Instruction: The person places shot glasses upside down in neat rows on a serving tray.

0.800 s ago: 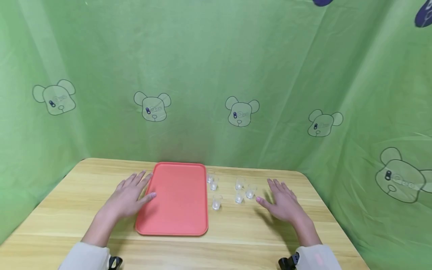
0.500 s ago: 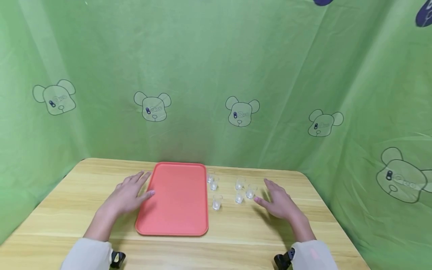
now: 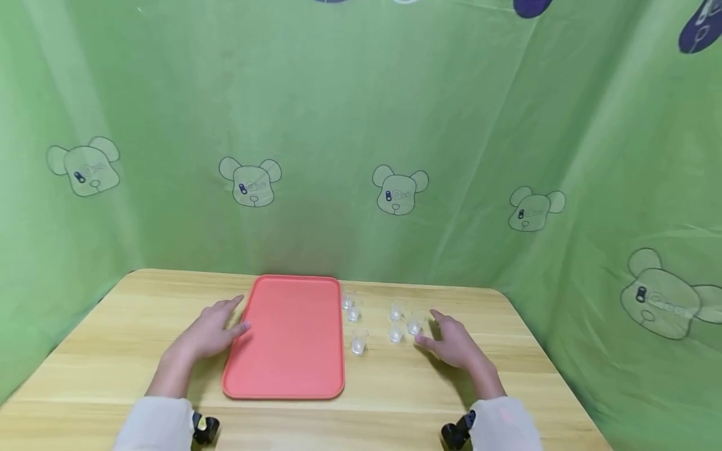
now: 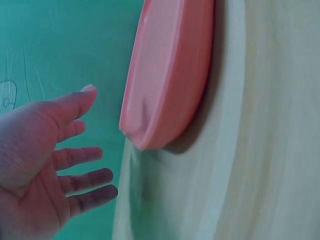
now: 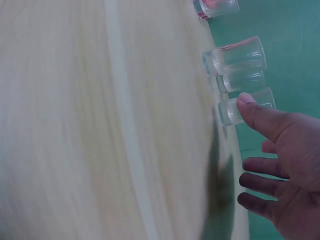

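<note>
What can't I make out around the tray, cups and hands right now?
- Left wrist view: much of the red tray, cut off by the top edge.
- Right wrist view: part of the uppermost cup, cut off by the top edge.
- Right wrist view: part of the lowest cup, behind the right hand's thumb; contact is unclear.
- Head view: fine cup outlines, too small and see-through.

We look into a curtained booth: a green curtain [image 3: 338, 94], printed with cartoon bear heads [image 3: 254, 188], encloses the wood-grain table [image 3: 395, 388] on three sides. Which building, we cannot tell.
</note>
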Available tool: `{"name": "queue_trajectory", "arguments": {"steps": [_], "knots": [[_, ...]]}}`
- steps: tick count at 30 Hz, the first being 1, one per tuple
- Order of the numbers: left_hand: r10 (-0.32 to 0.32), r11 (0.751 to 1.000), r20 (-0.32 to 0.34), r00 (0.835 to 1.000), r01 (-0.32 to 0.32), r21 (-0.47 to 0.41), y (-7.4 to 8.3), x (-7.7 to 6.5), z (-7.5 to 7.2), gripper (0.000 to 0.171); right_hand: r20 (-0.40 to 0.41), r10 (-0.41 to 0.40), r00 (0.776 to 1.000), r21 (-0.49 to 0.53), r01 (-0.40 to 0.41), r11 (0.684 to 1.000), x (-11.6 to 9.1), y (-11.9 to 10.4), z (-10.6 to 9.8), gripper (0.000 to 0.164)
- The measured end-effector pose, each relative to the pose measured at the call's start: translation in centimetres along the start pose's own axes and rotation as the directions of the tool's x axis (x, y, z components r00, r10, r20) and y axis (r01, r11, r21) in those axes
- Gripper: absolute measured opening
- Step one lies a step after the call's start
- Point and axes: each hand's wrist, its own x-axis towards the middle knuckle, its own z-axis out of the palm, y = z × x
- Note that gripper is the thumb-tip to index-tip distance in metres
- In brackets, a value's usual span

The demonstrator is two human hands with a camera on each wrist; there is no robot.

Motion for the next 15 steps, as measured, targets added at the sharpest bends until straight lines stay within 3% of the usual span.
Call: {"name": "queue_trajectory", "arguments": {"steps": [5, 15], "knots": [[0.003, 0.998, -0.005, 1.000, -0.003, -0.058, -0.6, 0.2, 0.3, 0.069, -0.023, 0.036, 0.999, 0.032, -0.035, 0.999, 0.5, 0.3, 0.8, 0.078], [-0.079, 0.968, 0.038, 0.996, 0.086, -0.234, -0.9, 0.4, 1.2, 0.063, -0.070, 0.076, 0.995, 0.089, -0.070, 0.994, 1.1, 0.5, 1.5, 0.069]]}}
